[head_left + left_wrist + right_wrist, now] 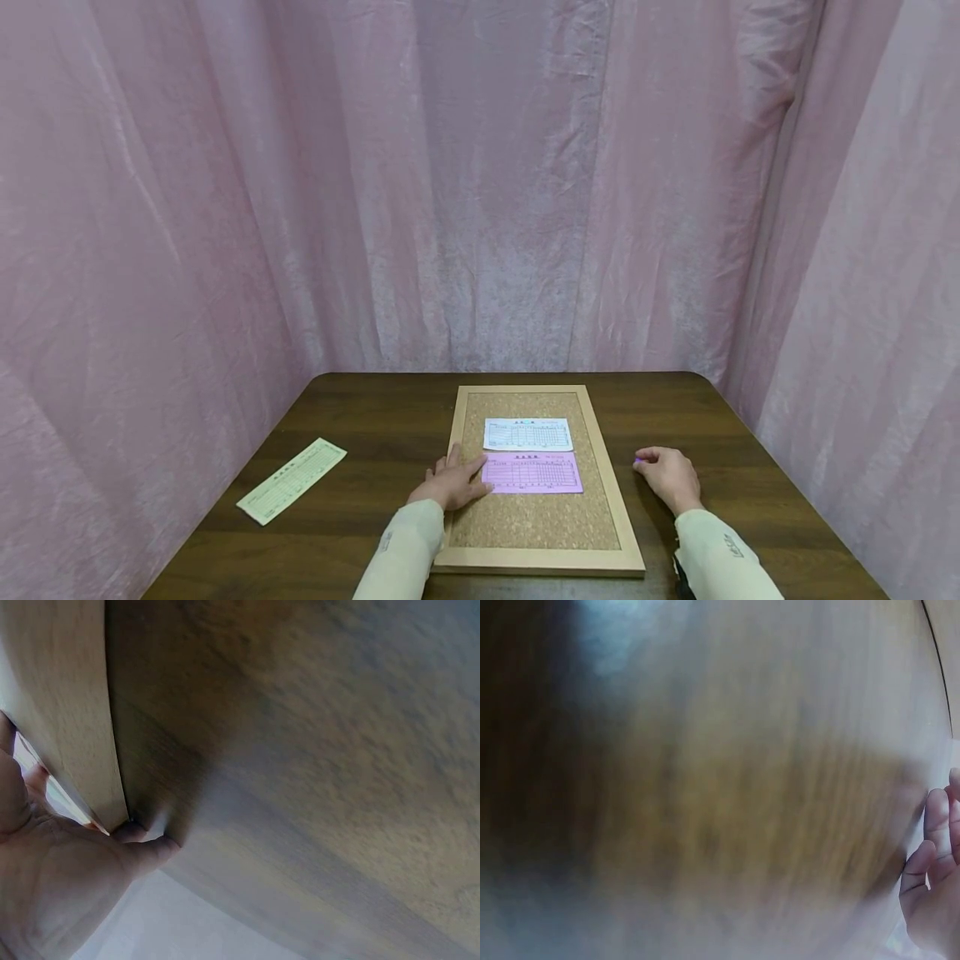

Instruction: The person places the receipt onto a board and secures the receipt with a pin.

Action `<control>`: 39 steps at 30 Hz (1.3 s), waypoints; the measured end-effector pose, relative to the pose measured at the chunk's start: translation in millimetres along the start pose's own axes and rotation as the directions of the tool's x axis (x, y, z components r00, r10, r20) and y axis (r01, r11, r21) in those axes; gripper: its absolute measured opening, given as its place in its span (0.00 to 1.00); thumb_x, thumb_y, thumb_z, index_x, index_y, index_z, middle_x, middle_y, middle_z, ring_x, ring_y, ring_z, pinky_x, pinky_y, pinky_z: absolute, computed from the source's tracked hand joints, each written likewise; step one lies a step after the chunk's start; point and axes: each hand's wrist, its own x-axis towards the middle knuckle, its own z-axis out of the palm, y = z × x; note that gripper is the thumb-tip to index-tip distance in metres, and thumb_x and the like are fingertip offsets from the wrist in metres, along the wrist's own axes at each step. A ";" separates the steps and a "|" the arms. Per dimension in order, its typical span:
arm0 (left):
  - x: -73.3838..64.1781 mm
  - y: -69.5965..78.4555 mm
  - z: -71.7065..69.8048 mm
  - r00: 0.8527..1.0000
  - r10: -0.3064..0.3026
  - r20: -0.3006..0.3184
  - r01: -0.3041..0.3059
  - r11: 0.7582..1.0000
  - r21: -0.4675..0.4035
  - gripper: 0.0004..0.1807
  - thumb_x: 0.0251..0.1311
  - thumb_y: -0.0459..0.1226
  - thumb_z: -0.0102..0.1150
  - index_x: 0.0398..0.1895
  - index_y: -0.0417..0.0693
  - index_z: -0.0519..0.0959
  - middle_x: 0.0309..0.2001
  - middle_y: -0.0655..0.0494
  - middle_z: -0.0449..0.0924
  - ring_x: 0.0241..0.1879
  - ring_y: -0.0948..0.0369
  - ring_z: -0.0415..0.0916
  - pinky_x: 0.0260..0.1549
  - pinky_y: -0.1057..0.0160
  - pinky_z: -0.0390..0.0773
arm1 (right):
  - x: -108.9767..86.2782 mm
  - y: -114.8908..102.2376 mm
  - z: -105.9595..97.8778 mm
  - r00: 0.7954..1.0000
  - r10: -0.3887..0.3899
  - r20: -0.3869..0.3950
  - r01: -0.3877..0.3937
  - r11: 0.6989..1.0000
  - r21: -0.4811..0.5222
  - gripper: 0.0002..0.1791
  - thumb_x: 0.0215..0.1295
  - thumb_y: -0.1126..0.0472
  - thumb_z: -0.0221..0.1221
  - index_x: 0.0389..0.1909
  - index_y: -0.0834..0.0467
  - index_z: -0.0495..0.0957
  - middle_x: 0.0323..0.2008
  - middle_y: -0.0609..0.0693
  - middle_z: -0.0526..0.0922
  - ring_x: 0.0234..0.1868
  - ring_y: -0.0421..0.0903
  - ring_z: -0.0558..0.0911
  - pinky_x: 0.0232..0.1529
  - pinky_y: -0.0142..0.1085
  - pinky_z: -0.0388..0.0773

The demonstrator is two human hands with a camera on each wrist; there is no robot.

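Note:
A cork board [536,527] with a pale wooden frame lies on the brown table. On the cork are a white printed slip [527,434] and, just below it, a purple printed slip [532,473]. My left hand [448,483] rests spread over the board's left edge, its fingertips touching the left end of the purple slip. In the left wrist view the hand [52,862] lies against the wooden frame [67,697]. To the right of the board, my right hand [670,477] pinches a small purple object [637,459], mostly hidden by the fingers. The right wrist view catches only some fingers [936,825].
A pale green printed slip [292,481] lies slantwise at the left of the table [375,425]. Pink curtains [480,183] hang behind the table and along both sides.

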 end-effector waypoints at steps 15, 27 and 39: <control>-1.7 3.7 -2.6 1.000 -0.001 -0.014 0.002 0.999 0.036 0.32 0.69 0.52 0.57 0.74 0.56 0.67 0.77 0.34 0.43 0.71 0.30 0.45 0.64 0.28 0.48 | 4.3 -4.8 0.9 0.999 -0.045 -0.013 0.045 0.998 0.045 0.10 0.64 0.59 0.64 0.41 0.62 0.87 0.38 0.56 0.87 0.45 0.60 0.82 0.47 0.54 0.74; -1.2 3.1 -1.3 1.000 -0.003 -0.014 0.004 0.999 0.035 0.32 0.69 0.51 0.57 0.74 0.56 0.67 0.77 0.34 0.43 0.71 0.30 0.46 0.63 0.28 0.48 | 7.7 -21.0 1.3 0.997 -0.071 -0.042 0.076 0.990 0.119 0.13 0.65 0.61 0.64 0.45 0.66 0.86 0.43 0.59 0.87 0.49 0.60 0.82 0.49 0.52 0.76; -2.0 3.2 -1.4 1.000 0.002 -0.009 -0.002 0.999 0.034 0.32 0.69 0.52 0.57 0.74 0.56 0.67 0.77 0.34 0.43 0.71 0.30 0.45 0.63 0.27 0.48 | 12.2 -42.8 10.1 0.997 -0.075 -0.030 0.080 0.969 0.236 0.15 0.63 0.64 0.63 0.47 0.69 0.84 0.40 0.59 0.87 0.33 0.47 0.85 0.34 0.35 0.78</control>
